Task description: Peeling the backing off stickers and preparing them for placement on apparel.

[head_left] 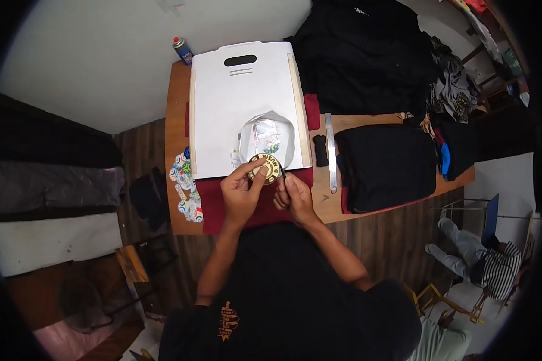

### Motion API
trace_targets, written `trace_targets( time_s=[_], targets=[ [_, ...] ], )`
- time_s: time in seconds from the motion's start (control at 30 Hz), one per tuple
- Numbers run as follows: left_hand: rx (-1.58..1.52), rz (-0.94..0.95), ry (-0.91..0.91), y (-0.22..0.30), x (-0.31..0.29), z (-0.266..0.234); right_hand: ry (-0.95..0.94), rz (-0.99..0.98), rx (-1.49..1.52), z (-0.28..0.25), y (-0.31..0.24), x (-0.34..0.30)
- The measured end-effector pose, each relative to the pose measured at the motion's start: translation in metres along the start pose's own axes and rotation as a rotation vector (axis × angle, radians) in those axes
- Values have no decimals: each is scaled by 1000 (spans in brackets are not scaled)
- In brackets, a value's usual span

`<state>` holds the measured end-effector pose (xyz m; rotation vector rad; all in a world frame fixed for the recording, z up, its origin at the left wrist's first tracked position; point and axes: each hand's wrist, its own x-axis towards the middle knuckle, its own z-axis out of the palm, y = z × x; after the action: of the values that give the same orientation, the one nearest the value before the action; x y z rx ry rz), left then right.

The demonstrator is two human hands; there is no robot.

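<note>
My left hand point(241, 197) pinches a round badge-like disc point(273, 163) in cream with dark lettering, thumb and fingers over its face. Close by on the right, my right hand point(297, 197) is closed around a thin dark tool point(284, 172), its upper end at the disc's right edge; its exact kind is too small to make out. Both hands are above the near edge of a white board point(215, 114) with a slot-shaped handle hole. Just beyond the disc, a whitish many-sided sheet or shallow tray point(286, 135) with printed colours lies on the board.
Dark red cloth point(220, 210) shows under the board on the wooden table point(180, 102). A metal ruler point(330, 150), folded black cloth point(385, 165) and black garments point(361, 54) occupy the right. Patterned cloth point(190, 195) and a spray can point(182, 50) are left; a person point(494, 265) is farther right.
</note>
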<state>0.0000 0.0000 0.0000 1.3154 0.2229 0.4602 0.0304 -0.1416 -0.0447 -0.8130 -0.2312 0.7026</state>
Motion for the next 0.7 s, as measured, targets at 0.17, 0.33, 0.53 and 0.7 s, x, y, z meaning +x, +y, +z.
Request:
trace_targets(
  time_s=[0.17, 0.33, 0.53, 0.7],
  targets=[
    [16, -25, 3, -3, 0, -2, 14, 5, -8, -1, 1, 0],
    [23, -22, 4, -3, 0, 0, 26, 6, 18, 0, -2, 0],
    [39, -15, -21, -1, -1, 4, 81, -23, 119, -5, -4, 3],
    [61, -27, -37, -5, -2, 8, 157, -57, -13, 2, -10, 8]
  ],
)
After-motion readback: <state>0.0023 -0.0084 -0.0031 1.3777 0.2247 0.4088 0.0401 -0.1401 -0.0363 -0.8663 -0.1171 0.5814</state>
